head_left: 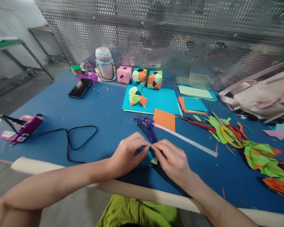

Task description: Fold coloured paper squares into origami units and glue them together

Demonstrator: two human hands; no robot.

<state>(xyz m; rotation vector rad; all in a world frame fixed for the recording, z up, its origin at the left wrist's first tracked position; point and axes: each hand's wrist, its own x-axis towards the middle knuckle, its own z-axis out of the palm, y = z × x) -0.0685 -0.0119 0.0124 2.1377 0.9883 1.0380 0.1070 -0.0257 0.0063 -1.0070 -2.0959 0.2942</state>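
Note:
My left hand and my right hand meet near the table's front edge, thumbs and forefingers pinching a small piece of folded blue and green paper. Fingers cover most of the fold, so its full shape is hidden. Just beyond my fingertips lies a blue glue gun, with a long clear glue stick sticking out of its back. An orange paper square is beside the gun. Past it, a partly assembled folded-paper piece in green and orange rests on blue sheets.
Folded-paper cubes and a bottle line the perforated metal panel. A phone, purple power strip and black cord are left. Scissors, paper scraps and a pale bag lie right.

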